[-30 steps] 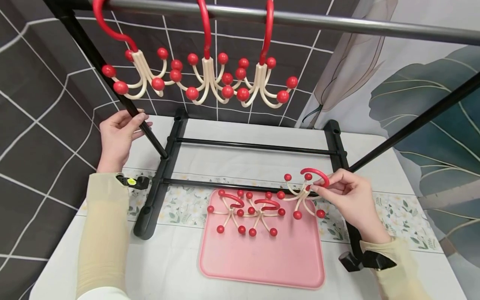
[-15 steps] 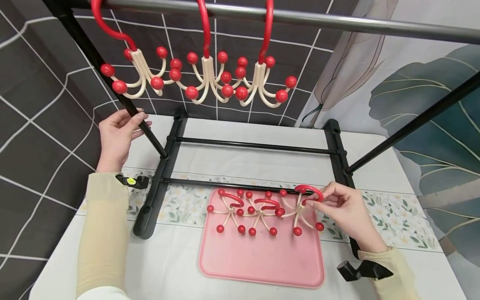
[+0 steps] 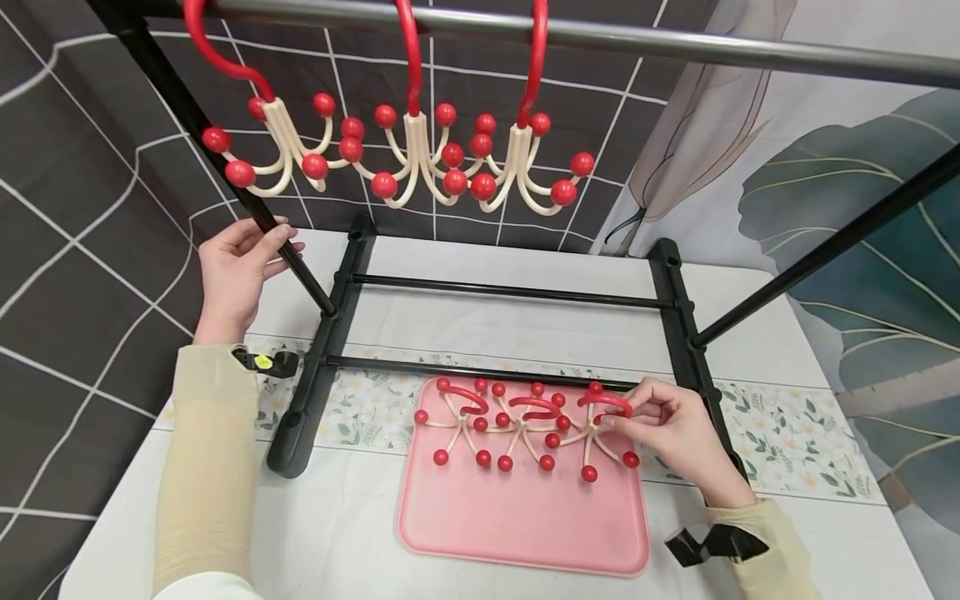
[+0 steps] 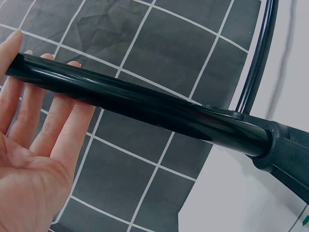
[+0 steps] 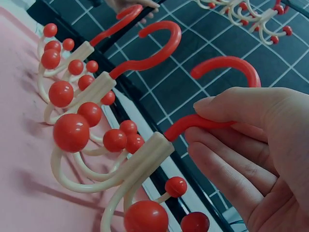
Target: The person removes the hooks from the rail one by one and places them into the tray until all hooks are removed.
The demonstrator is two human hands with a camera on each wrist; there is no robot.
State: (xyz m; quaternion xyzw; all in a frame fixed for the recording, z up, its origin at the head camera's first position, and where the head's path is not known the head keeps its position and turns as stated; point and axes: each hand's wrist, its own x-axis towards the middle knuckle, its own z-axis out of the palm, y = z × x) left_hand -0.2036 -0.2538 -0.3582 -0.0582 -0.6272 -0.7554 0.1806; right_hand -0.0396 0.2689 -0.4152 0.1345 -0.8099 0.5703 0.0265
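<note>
The head camera looked forward and down from above the pink tray (image 3: pixel 525 525) and black rack (image 3: pixel 510 292). The left wrist camera faced a rack post (image 4: pixel 140 103) closely; the right, close to the tray's red-and-cream claw hooks (image 5: pixel 96 92), looked leftward along their row, shared with the head view.

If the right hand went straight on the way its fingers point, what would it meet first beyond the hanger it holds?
Past the held hanger, the right hand would probably meet the middle hanger on the pink tray, though depth is unclear.
</note>
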